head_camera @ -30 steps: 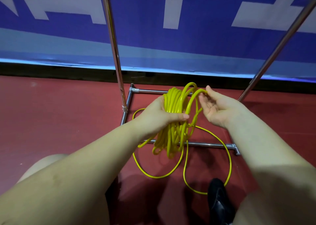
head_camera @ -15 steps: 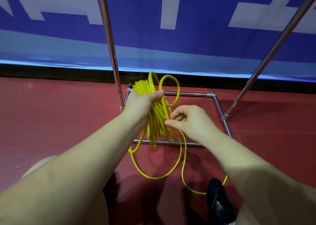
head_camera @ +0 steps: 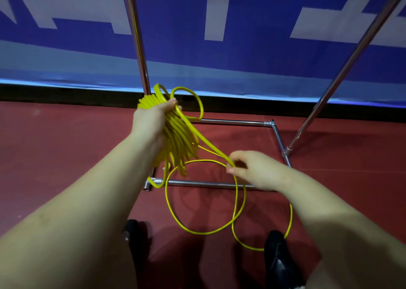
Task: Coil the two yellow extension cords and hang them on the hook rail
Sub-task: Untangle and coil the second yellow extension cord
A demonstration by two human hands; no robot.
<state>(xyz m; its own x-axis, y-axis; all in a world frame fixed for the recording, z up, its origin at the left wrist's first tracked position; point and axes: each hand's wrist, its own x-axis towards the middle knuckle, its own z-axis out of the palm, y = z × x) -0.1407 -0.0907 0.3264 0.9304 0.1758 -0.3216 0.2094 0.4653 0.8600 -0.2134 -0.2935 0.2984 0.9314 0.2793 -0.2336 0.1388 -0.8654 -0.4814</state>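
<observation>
Left hand: our left hand (head_camera: 151, 121) grips the coil (head_camera: 175, 135) near its top, fingers curled round the bundled loops, holding it up in front of the rack's left pole (head_camera: 137, 36).
Right hand: our right hand (head_camera: 252, 170) pinches a single strand of cord (head_camera: 206, 143) between thumb and fingertips, lower than the coil and to its right.
Cord between hands: from the coil the strand runs down and to the right into our right fingers, fairly taut; that slant is its long axis.
Loose cord: the slack (head_camera: 197, 229) lies in a couple of open loops on the red floor (head_camera: 66, 146), below our right hand and over the base bar (head_camera: 208, 183), reaching our right shoe (head_camera: 279, 264).
Nearer hand: the right is nearer the slack, so we judge it should draw the next length up and across to the left hand.
Progress: this cord is mostly coiled, not yet hung; we see no second cord and no hooks here.
Risk: the floor loops cross each other and may snag as we pull.
</observation>
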